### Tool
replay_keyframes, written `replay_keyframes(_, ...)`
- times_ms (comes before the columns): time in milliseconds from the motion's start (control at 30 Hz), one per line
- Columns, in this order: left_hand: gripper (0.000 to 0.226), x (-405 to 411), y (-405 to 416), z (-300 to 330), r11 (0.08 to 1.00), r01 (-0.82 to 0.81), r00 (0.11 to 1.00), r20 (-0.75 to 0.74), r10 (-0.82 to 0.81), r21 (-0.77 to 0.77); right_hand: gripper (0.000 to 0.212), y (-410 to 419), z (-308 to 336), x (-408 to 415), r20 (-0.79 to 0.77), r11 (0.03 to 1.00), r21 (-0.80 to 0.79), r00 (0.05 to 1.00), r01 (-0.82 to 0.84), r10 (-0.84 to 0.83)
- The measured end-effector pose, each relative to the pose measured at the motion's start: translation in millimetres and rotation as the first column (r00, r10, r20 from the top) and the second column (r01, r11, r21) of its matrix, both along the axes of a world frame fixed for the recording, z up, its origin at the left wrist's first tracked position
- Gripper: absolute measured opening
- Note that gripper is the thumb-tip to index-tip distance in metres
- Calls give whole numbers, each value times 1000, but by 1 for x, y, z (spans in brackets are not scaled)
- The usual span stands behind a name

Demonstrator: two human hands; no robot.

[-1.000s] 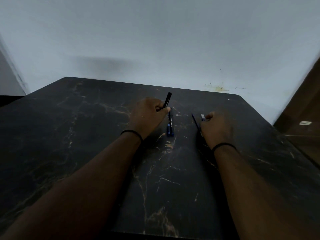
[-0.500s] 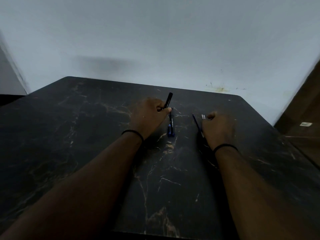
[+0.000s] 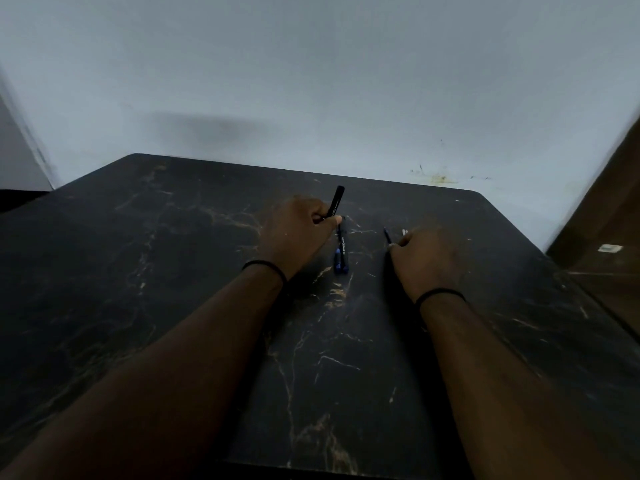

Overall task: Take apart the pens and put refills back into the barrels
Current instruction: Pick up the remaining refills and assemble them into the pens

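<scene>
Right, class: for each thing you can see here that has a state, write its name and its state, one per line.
Left hand: closed around a black pen barrel.
Black pen barrel: held tilted, far end off the table.
Pens on the table: lying flat, side by side, blue ends toward the person.
Right hand: closed on a thin refill.
Thin refill: held, tip pointing away.

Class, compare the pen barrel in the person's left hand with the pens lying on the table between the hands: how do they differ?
The pen barrel is gripped by the left hand and tilted up; the pens lie flat on the table, untouched. The barrel looks all black; the lying pens show blue ends. Both are slim and dark.
</scene>
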State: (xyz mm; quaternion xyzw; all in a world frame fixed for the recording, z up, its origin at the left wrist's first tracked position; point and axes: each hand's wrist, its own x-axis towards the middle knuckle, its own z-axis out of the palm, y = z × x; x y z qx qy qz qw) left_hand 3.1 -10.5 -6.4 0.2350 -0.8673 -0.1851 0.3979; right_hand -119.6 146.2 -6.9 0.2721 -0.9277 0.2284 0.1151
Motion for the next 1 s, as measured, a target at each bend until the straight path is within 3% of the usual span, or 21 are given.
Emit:
replay_keyframes(167, 41, 0, 0, 0, 1000, -1, 1000, -5, 1, 21, 32, -1, 0, 2, 35, 998, 63, 999, -11, 9)
replay_keyframes(300, 45, 0, 1, 0, 1000, -23, 1000, -5, 23, 20, 22, -4, 3, 12, 11, 994, 80, 998, -69, 68)
replay_keyframes(500, 41, 1, 2, 0, 1000, -15, 1000, -11, 15, 15, 32, -11, 9, 30, -61, 989, 104, 992, -102, 109)
replay_keyframes(700, 41, 1, 3, 1, 1000, 2, 1000, 10, -2, 18, 21, -16, 14, 37, -82, 946, -286, 987, -153, 135)
replay_keyframes(867, 38, 0, 3, 2, 1000, -19, 999, 30, 19, -16, 13, -14, 11, 45, -237, 734, -589, 940, -339, 245)
replay_keyframes(1000, 18, -1, 2, 3, 996, -21, 995, 98, 29, -85, 13, -14, 11, 48, -348, 542, -717, 898, -439, 268)
